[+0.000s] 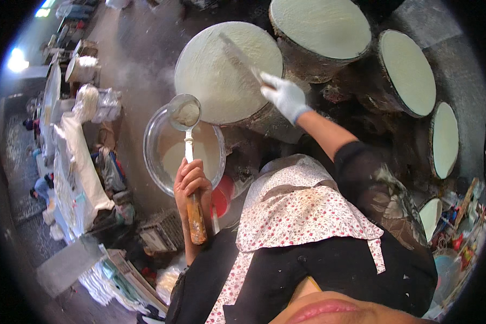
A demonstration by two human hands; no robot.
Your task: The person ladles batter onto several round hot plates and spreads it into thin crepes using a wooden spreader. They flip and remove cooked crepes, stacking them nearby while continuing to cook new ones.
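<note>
My left hand is wrapped round the wooden handle of a metal ladle. Some pale batter shows in the ladle's bowl, which is over the far edge of a clear basin of milky batter. On my right hand is a white glove, and its fingers grip a long flat spatula. The blade lies over a round drum top coated with a pale, thin layer; whether it touches is unclear.
More pale round tops stand to the right, among them a large drum and a tilted-looking one. A red container sits beside the basin. A crate is at lower left. Cloth-covered tables line the left side.
</note>
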